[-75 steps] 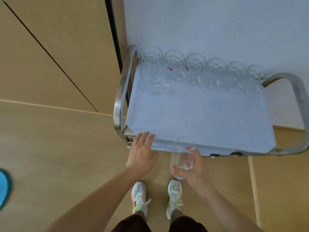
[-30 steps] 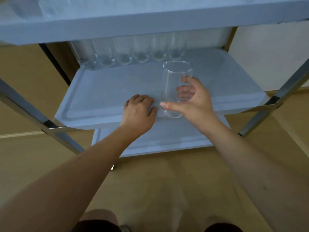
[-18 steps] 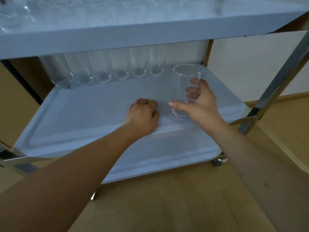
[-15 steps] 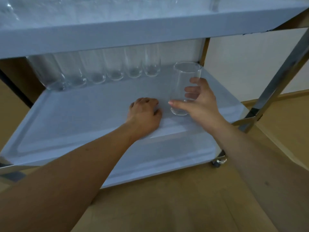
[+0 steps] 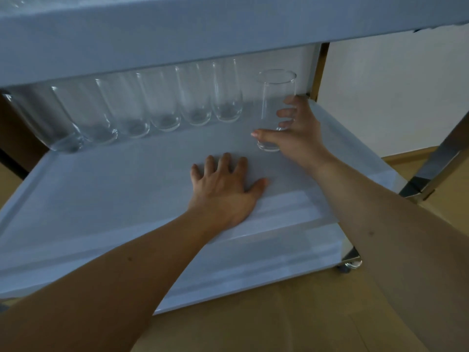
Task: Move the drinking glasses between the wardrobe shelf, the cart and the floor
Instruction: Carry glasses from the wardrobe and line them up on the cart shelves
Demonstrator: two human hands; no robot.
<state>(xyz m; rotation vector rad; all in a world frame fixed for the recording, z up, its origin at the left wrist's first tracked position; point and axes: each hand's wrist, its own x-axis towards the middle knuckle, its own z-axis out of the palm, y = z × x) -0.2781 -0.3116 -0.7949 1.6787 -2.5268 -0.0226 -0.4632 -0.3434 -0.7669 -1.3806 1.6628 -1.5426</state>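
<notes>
The right hand [image 5: 299,138] holds a drinking glass [image 5: 275,107] upright over the right end of the cart's middle shelf [image 5: 106,189]; its grip is clamped on the lower part of the glass, thumb across the front and fingers curled round the far side. Whether the glass base already touches the shelf or hangs just above it cannot be told. The left hand [image 5: 223,189] lies flat on the shelf, fingers spread and straight, its grip apart and holding nothing, apparently bracing the person as they reach in. Along the back of the same shelf stands a row of glasses [image 5: 162,107], about six of them, side by side and upright, their tops hidden by the top shelf [image 5: 203,29]. The held glass is near the right end of that row but forward of it, with a gap beside the last one. The task looks well under way: one row is already set on this level, and this glass seems meant to join it at the right. What is left here is to slide or set it back into line and let go. A lower shelf [image 5: 253,262] shows beneath, and the wooden floor [image 5: 253,326] below that; no wardrobe shelf is in view, so how many glasses remain elsewhere cannot be judged.
</notes>
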